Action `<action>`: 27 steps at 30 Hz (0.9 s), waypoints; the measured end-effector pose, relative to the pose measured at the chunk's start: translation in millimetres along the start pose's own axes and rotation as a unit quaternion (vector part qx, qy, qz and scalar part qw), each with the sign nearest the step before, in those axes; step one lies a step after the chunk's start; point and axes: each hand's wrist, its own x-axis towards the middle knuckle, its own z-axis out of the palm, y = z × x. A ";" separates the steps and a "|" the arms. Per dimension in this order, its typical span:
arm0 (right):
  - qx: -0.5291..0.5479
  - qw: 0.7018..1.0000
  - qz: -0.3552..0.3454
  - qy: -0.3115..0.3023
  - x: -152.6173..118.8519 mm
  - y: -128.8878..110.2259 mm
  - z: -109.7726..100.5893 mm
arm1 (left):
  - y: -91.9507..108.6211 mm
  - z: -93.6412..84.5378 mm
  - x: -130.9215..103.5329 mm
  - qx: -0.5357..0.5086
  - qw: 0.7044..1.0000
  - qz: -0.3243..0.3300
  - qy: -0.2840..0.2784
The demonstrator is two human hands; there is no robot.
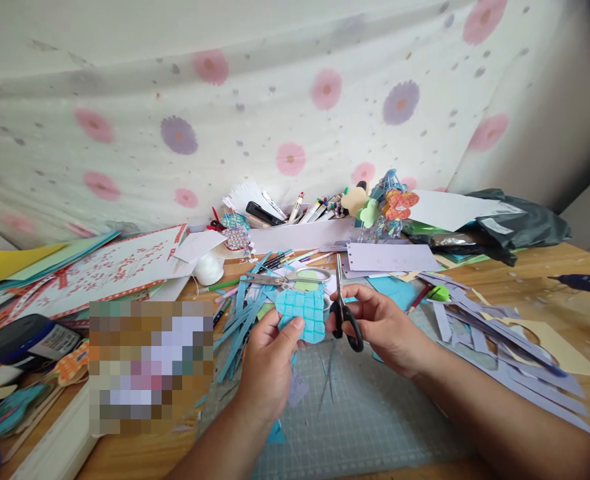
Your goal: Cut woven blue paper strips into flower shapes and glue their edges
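Observation:
In the middle of the head view, my left hand (272, 360) pinches a small blue paper piece (307, 312) with a woven-looking grid and wavy edges. Just to its right, my right hand (375, 327) holds black-handled scissors (342, 310), their blades pointing up and away. The scissors are beside the blue piece, and the blades look closed. Below both hands lies a grey gridded cutting mat (369, 427). Blue paper strips (235, 340) are heaped to the left of the piece.
Silver scissors (267, 280) and pens lie behind the hands. A thread spool (209, 269) stands back left. Lilac strips (505, 340) cover the right side, near a blue glue gun (587, 285). A dark container (27, 341) is at far left.

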 end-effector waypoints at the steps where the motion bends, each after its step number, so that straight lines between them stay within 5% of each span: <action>1: 0.003 1.000 0.003 -0.004 0.0 0.3 -0.2 | 0.1 0.0 -0.1 -0.005 1.000 0.000 0.004; 10: -0.091 0.994 -0.031 -0.043 -5.3 -1.5 2.6 | 3.0 0.5 0.6 -0.007 0.999 0.018 0.032; 17: -0.253 0.956 -0.041 -0.143 -11.5 -8.0 9.3 | 3.5 -1.7 0.5 -0.018 0.998 0.038 0.045; 27: -0.263 0.951 -0.010 -0.164 -13.4 -9.6 20.5 | 1.6 -2.1 -2.9 -0.010 0.996 0.074 0.049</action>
